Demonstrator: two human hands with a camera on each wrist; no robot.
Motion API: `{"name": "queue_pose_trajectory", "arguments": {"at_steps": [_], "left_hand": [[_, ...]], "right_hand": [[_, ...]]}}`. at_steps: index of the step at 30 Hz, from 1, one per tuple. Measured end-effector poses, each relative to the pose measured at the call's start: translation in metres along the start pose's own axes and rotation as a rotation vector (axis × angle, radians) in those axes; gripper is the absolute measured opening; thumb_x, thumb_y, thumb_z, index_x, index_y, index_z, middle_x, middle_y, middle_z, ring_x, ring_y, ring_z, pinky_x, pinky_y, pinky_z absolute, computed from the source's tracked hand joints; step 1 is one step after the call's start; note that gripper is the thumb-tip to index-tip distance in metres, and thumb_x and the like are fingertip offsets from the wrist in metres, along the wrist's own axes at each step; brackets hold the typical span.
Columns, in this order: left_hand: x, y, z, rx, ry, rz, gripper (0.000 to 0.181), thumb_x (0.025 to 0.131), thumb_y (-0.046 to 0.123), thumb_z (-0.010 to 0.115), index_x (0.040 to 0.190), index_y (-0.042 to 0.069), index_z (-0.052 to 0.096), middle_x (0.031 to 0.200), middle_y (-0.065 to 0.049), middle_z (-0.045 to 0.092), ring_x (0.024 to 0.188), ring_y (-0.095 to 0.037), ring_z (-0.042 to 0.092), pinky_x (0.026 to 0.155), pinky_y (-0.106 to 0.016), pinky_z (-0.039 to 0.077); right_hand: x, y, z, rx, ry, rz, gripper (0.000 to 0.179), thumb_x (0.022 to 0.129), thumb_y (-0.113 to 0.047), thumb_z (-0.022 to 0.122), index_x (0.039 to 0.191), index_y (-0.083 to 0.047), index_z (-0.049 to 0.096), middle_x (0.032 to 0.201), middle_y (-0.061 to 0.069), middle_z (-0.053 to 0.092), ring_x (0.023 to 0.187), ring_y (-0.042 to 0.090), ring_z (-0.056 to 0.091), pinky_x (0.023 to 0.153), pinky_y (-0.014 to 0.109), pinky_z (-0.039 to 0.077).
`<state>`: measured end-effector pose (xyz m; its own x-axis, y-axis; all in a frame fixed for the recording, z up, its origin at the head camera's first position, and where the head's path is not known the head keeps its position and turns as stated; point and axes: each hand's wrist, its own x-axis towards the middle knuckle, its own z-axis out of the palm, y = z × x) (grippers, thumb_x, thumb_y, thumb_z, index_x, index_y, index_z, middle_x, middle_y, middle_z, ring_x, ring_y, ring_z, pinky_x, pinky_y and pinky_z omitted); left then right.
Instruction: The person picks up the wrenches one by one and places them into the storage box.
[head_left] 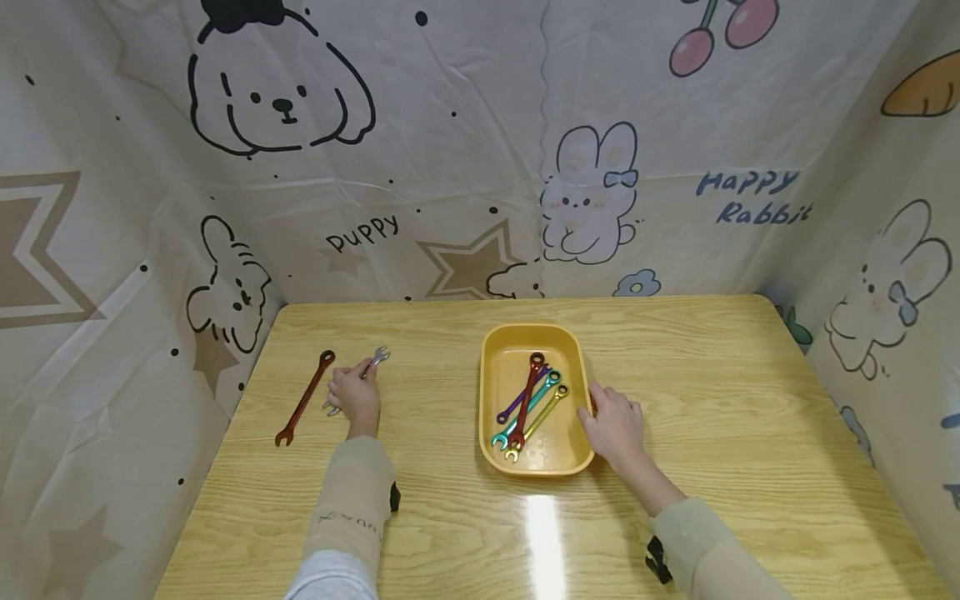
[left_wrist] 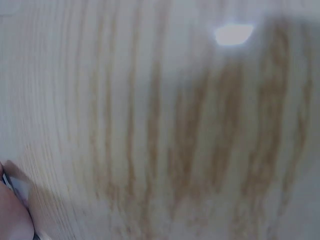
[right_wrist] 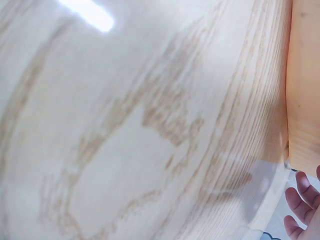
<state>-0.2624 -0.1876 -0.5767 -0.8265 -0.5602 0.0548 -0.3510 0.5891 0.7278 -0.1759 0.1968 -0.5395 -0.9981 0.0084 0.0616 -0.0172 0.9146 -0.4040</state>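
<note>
At the left of the table, my left hand (head_left: pixel 354 393) pinches a silver combination wrench (head_left: pixel 381 355), its two ends showing beyond the fingers. To the left of that hand lies a dark red wrench (head_left: pixel 303 400), slanted on the tabletop. My right hand (head_left: pixel 615 423) rests at the right rim of a yellow plastic tray (head_left: pixel 577 457), thumb by the edge and the other fingers loosely extended outside it. Inside the tray, a red wrench (head_left: pixel 528 398) lies across purple (head_left: pixel 512 407), teal (head_left: pixel 537 400) and gold (head_left: pixel 546 412) wrenches.
The wood-grain table (head_left: pixel 720 375) ends at the back against a cartoon-printed cloth (head_left: pixel 450 167), which also hangs along both sides. A bright light reflection (head_left: pixel 543 542) falls on the tabletop in front of the tray.
</note>
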Motion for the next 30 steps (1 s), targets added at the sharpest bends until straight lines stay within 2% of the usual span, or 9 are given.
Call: {"name": "queue_pose_trajectory", "arguments": {"at_steps": [1,5,8,17,25,30], "left_hand": [[-0.0015,0.0010,-0.0002,0.013,0.016,0.011,0.024,0.088,0.023,0.060,0.110,0.016,0.067,0.110,-0.017,0.048,0.106,-0.033,0.038,0.095,-0.048,0.019],[-0.0028,0.0020,-0.0017,0.024,-0.010,0.012,0.025,0.090,0.026,0.058,0.112,0.018,0.067,0.111,-0.018,0.047,0.106,-0.034,0.037,0.094,-0.049,0.018],[-0.0028,0.0017,-0.0022,0.021,-0.037,0.015,0.027,0.090,0.024,0.057,0.114,0.016,0.065,0.113,-0.020,0.046,0.108,-0.036,0.037,0.095,-0.050,0.018],[-0.0071,0.0056,-0.0041,0.086,-0.043,0.078,0.027,0.091,0.021,0.055,0.115,0.014,0.064,0.109,-0.021,0.047,0.103,-0.036,0.038,0.092,-0.050,0.021],[-0.0043,0.0030,-0.0025,0.137,-0.054,0.102,0.026,0.091,0.020,0.054,0.115,0.015,0.064,0.107,-0.022,0.048,0.102,-0.038,0.039,0.093,-0.051,0.023],[-0.0052,0.0043,-0.0034,0.160,-0.057,0.125,0.028,0.091,0.020,0.054,0.116,0.013,0.063,0.106,-0.022,0.049,0.097,-0.037,0.042,0.089,-0.049,0.027]], "right_hand": [[-0.0001,0.0000,-0.0001,0.000,0.000,0.000,0.034,0.087,-0.026,0.053,0.114,-0.007,0.053,0.097,0.016,0.059,0.094,0.036,0.053,0.082,0.050,0.035],[-0.0009,-0.0003,-0.0005,-0.001,-0.002,0.002,0.033,0.087,-0.026,0.052,0.114,-0.007,0.053,0.097,0.016,0.059,0.094,0.036,0.053,0.082,0.051,0.034],[-0.0014,-0.0006,-0.0009,0.000,-0.003,0.006,0.035,0.087,-0.026,0.052,0.116,-0.007,0.053,0.098,0.017,0.059,0.094,0.036,0.054,0.082,0.051,0.034],[-0.0011,-0.0006,-0.0006,0.002,0.003,0.004,0.035,0.087,-0.027,0.052,0.116,-0.007,0.053,0.099,0.017,0.059,0.095,0.037,0.054,0.082,0.051,0.034],[-0.0006,-0.0004,0.0000,0.000,0.008,0.000,0.035,0.087,-0.027,0.053,0.116,-0.007,0.053,0.099,0.017,0.059,0.095,0.037,0.054,0.081,0.050,0.034],[-0.0018,-0.0009,-0.0012,0.002,0.005,-0.003,0.036,0.087,-0.027,0.052,0.117,-0.007,0.052,0.099,0.017,0.059,0.095,0.037,0.054,0.081,0.051,0.034]]}}
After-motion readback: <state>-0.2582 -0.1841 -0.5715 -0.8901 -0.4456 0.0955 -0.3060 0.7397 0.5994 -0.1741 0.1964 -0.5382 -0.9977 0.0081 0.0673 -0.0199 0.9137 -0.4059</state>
